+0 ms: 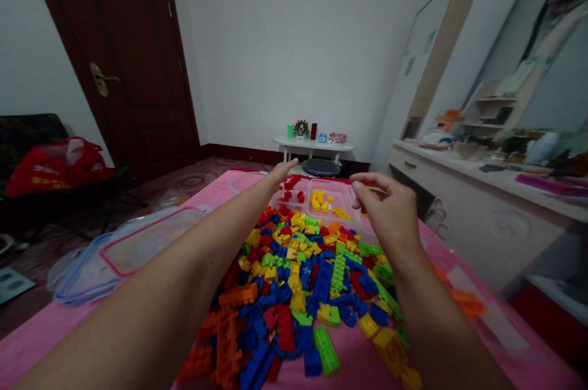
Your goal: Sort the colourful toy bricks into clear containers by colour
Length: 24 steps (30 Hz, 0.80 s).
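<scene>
A big heap of coloured plastic building bricks (303,280) lies on a pink cloth (41,341) in front of me. Beyond the heap stand clear trays: one holds several red bricks (291,185), the one beside it several yellow bricks (324,201). My left hand (281,171) reaches far forward over the tray with the red bricks, fingers stretched out, nothing in it. My right hand (388,206) hovers above the right side of the trays with fingers curled in a pinch; a sliver of green (375,188) shows at the fingertips.
Clear tray lids with red and blue rims (124,249) lie at the left on the cloth. A small white table (313,145) stands by the far wall, a white dresser (487,206) at the right, a dark red door (124,53) at the left.
</scene>
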### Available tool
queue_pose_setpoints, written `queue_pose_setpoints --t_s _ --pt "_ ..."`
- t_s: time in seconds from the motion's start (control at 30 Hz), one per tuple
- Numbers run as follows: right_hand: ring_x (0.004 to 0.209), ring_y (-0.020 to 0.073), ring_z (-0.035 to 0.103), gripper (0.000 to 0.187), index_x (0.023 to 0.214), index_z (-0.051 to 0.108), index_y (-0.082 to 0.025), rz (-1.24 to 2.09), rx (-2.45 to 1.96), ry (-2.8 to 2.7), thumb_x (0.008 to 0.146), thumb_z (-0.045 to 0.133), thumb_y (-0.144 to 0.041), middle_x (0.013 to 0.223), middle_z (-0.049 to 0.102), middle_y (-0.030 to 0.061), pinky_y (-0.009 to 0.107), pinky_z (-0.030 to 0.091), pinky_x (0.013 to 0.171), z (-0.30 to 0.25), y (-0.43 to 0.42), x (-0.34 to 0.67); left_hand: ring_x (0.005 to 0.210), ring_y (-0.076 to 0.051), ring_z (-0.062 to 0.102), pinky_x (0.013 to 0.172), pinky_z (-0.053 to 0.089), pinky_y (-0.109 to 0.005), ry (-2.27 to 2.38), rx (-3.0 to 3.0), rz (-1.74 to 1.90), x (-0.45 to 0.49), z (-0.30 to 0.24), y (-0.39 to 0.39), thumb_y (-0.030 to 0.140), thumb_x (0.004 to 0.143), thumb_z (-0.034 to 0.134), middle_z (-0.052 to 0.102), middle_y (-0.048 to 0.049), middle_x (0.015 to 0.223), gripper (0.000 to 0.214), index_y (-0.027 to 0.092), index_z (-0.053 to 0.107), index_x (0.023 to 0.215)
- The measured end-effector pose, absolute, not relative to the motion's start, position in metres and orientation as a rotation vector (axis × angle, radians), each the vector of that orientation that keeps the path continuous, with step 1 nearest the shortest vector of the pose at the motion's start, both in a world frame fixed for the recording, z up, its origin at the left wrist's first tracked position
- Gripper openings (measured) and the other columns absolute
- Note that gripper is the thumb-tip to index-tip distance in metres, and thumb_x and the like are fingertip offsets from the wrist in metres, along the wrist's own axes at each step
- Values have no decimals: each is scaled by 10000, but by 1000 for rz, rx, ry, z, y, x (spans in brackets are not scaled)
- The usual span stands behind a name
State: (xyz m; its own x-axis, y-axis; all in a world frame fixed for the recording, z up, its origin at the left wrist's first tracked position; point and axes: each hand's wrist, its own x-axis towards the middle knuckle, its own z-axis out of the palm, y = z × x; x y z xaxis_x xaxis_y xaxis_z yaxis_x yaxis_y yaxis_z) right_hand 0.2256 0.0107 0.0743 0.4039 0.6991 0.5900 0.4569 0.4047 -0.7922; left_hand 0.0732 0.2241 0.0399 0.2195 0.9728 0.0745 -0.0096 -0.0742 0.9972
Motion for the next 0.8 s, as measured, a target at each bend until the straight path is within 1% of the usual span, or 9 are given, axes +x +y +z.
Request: queue_pose_setpoints --t_s 0.07,0.13,0.27,0.4,0.53,0.6,0.67,0.73,0.8 --pt "461 126 558 215 848 681 -134 223 -1244 -1226 718 618 -294 504 577 -7 216 420 444 74 12 226 965 -228 584 794 422 -323 1044 1406 1124 73 39 217 481 695 690 654 -117 1011 441 172 587 992" --pt "465 127 559 211 832 682 -135 237 -1252 -1257 716 616 -297 537 598 5 221 421 445 72 15 226 1008 -223 566 821 410 -305 1041 1492 1138 71 40 210 435 683 714 653 -109 1056 431 177 615 1014" --pt "532 130 573 185 825 692 -142 288 -1256 -1431 726 607 -274 687 668 41 242 439 498 67 19 208 806 -167 596 745 430 -267 924 1848 1045 52 42 201 318 700 703 686 -86 881 352 122 663 990" --pt "762 147 620 144 863 695 -201 434 -1132 -1895 763 600 -244 879 698 28 282 481 723 53 -3 151 671 -125 577 653 435 -225 900 2030 973 17 39 197 250 676 708 683 -52 771 344 116 682 991" --pt "1137 183 501 340 1119 620 -286 419 -784 -2511 794 622 -385 1179 618 7 370 316 1037 22 -45 90 613 -107 561 594 430 -207 1022 2043 997 -15 34 195 232 687 689 682 -45 736 306 122 695 972" --pt "1293 232 350 450 1221 550 -278 342 -637 -2708 813 586 -463 1353 493 35 455 183 1107 4 -59 74 625 -110 574 598 438 -209 1047 2021 1025 -26 32 193 215 694 677 690 -48 750 262 125 702 938" --pt "1351 268 242 474 1232 538 -251 239 -585 -2795 838 527 -513 1416 418 59 507 118 1114 -10 -63 67 670 -120 600 625 451 -212 1050 1992 1054 -33 30 187 197 701 666 701 -55 792 222 127 705 908" --pt "1339 271 249 404 1164 578 -227 136 -629 -2807 874 478 -489 1391 441 63 508 116 1113 -17 -59 68 718 -130 619 664 463 -219 1038 1988 1060 -39 29 178 179 706 654 709 -65 839 195 125 707 886" --pt "1263 254 347 293 1063 620 -206 54 -712 -2795 891 478 -395 1291 524 60 488 127 1113 -15 -53 73 740 -139 626 697 470 -232 1019 2043 1024 -44 29 165 172 708 644 713 -70 860 189 126 708 879"
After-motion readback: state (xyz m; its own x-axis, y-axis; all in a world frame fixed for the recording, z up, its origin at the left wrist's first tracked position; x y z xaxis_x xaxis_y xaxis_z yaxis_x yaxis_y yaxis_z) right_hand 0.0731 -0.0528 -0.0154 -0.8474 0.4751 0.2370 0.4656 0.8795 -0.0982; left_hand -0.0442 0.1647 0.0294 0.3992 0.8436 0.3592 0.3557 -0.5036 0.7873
